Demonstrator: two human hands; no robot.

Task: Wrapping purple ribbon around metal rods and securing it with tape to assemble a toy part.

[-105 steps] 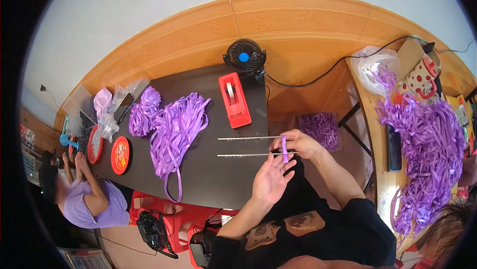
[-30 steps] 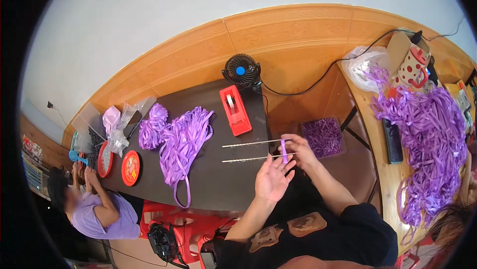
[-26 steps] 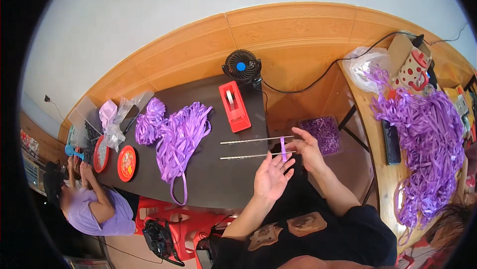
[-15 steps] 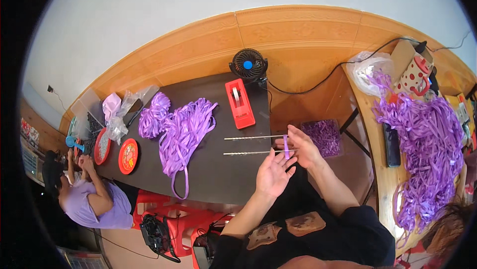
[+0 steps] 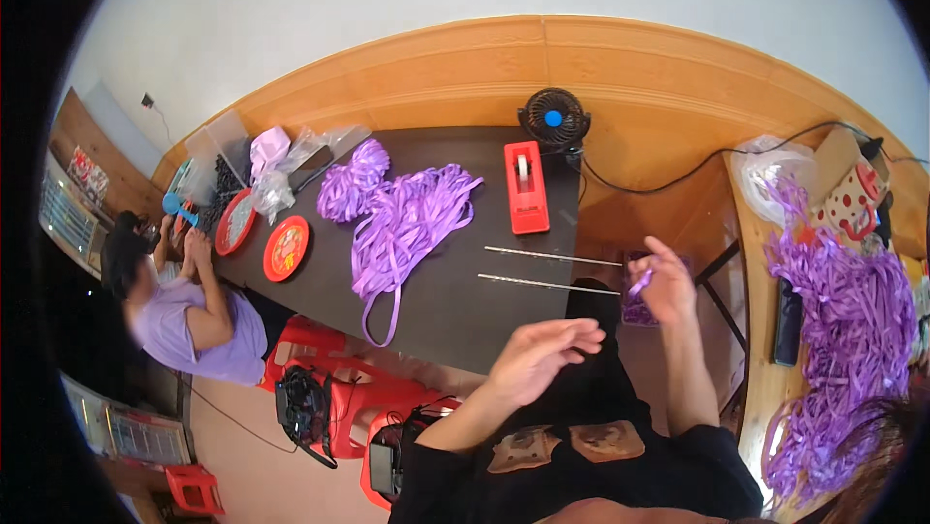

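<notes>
Purple ribbon, a short piece of it, sits pinched between the thumb and fingers of the right hand, raised just beyond the dark table's right edge. The left hand is released and holds nothing, its fingers stretched toward the right hand. Near both, an upper rod and a lower rod, thin and metallic, lie roughly parallel and jut past that edge. Behind them stands a red tape dispenser, with a black fan farther back. Leftward on the tabletop lie a large ribbon bundle and a smaller bundle, then a red plate. On the wooden table at right, more purple ribbon is heaped beside a phone.
</notes>
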